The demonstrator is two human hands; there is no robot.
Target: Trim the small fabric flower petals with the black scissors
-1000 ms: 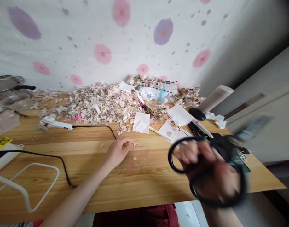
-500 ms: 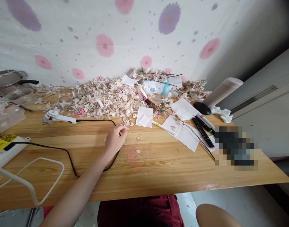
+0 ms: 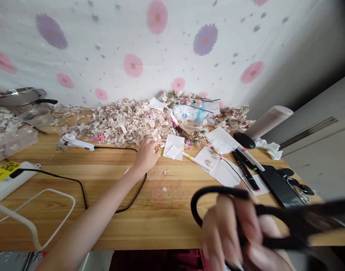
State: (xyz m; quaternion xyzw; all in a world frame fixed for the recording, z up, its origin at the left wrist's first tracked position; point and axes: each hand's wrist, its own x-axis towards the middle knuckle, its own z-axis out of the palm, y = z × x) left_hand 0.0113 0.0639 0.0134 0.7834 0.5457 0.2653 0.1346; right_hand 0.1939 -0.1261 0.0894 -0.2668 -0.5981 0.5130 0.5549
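Note:
My left hand (image 3: 146,156) reaches over the table to the front edge of a big pile of pale, petal-like scraps (image 3: 124,122). Its thumb and fingers are apart, and I see nothing held in them. Right by its fingertips lies a small stack of white paper squares (image 3: 174,146). Close to the camera, at the lower right, my right hand (image 3: 228,229) has its fingers through the black handle loops of a pair of scissors (image 3: 298,224). The scissors are blurred and point to the right. A small white thing shows at the bottom of that hand, too unclear to name.
A white glue gun (image 3: 76,142) with a black cord lies at left, near a power strip (image 3: 15,177). Artificial blossom branches (image 3: 189,98) stand at the back. Black markers (image 3: 245,171), white sheets (image 3: 221,140) and a dark phone (image 3: 276,184) lie at right.
My right hand has come into view at the lower right with the scissors. My left hand has moved forward and right to the pile's edge, its fingers reaching out. The view has tilted up slightly.

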